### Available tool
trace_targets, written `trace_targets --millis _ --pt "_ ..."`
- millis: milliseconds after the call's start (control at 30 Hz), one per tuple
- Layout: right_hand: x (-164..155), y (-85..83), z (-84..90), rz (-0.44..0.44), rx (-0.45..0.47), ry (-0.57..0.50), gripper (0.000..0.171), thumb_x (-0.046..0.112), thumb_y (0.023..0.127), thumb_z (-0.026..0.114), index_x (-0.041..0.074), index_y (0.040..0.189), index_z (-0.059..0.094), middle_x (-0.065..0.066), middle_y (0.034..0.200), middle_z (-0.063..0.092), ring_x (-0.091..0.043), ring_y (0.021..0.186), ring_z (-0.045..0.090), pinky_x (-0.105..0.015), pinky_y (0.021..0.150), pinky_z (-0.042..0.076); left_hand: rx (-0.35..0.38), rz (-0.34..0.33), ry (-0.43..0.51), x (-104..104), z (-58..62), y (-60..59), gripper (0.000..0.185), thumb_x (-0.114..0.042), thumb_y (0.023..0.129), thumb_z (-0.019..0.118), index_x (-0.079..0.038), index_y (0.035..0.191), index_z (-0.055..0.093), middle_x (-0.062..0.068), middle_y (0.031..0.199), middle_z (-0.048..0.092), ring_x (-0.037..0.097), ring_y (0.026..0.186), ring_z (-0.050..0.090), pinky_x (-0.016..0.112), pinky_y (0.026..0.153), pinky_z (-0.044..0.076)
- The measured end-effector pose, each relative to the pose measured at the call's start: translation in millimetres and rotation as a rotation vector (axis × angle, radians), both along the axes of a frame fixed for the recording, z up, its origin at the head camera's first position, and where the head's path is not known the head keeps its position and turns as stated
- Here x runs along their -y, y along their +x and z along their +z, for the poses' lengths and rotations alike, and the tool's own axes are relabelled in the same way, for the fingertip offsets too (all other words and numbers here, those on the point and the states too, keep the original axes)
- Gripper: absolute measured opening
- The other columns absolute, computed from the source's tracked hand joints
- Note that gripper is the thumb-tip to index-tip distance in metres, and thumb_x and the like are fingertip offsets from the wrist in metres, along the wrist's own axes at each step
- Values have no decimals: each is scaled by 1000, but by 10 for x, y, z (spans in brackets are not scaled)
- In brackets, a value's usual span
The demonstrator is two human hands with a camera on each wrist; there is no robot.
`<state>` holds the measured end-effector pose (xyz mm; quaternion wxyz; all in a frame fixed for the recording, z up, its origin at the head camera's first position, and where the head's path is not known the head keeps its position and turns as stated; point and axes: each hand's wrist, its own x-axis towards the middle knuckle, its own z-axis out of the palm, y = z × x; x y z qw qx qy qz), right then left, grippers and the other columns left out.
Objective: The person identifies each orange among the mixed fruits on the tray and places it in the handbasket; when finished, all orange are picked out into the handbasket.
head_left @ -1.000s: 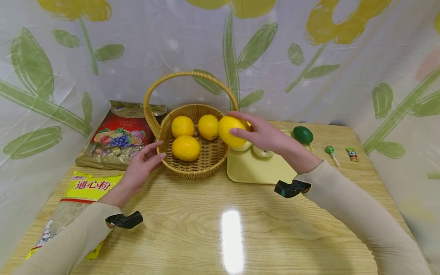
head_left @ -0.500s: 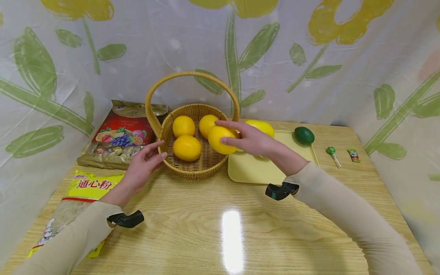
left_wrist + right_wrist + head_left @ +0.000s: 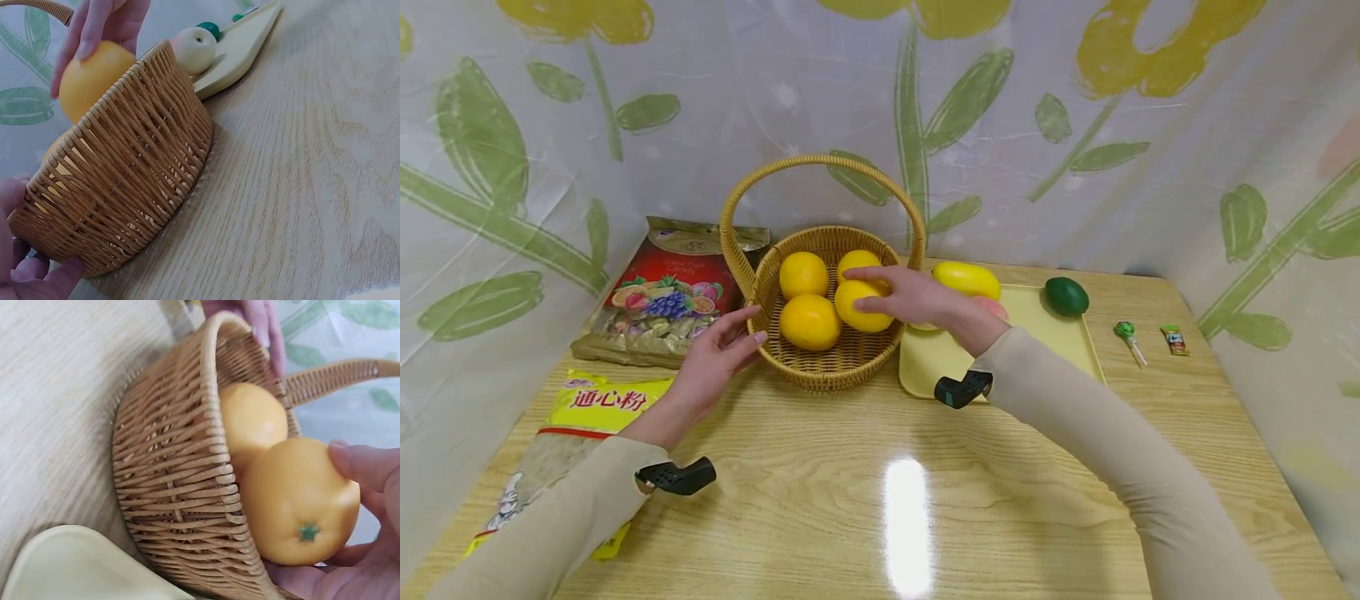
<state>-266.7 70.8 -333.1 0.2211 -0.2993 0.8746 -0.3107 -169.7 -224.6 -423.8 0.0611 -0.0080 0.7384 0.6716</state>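
an orange (image 3: pixel 862 305) is gripped by the right hand (image 3: pixel 917 297) inside the wicker basket (image 3: pixel 842 367). the basket's 9 o'clock rim is touched by the relaxed left hand (image 3: pixel 711 364). "通心粉" is printed on the yellow bag (image 3: pixel 598 402) at 8 o'clock.

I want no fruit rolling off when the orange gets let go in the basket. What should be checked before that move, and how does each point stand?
1. Right hand has a firm grip on the orange: ok, fingers curl round it.
2. Orange is over the basket, inside the rim: ok.
3. Left hand steadies the basket: ok, fingers touch its wall.
4. Room among the three oranges already inside: ok, bare weave shows at the near side.
5. Orange rests on the basket floor: cannot tell.
6. Handle clear of the right hand: ok.
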Motion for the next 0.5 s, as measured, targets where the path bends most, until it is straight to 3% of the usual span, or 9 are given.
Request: trace_targets --millis 133,333,500 --pt "82 -74 -57 19 46 -4 55 35 98 60 27 149 43 -2 153 39 -21 140 32 -40 115 29 -3 3 5 -8 4 -7 63 -31 98 60 -9 152 35 10 159 25 29 142 32 40 105 41" --pt "169 -112 -76 78 91 -28 56 33 98 61 24 150 42 0 157 33 -18 143 27 -38 117 25 -6 0 5 4 -8 -10 64 -31 98 60 -8 152 34 9 159 26 27 141 33 32 102 45" --pt "193 -142 -109 108 134 12 56 32 98 61 23 150 42 -2 159 28 -19 144 24 -38 118 23 -7 0 7 9 -18 -13 64 -31 98 60 -8 152 35 8 160 25 27 141 33 26 99 47"
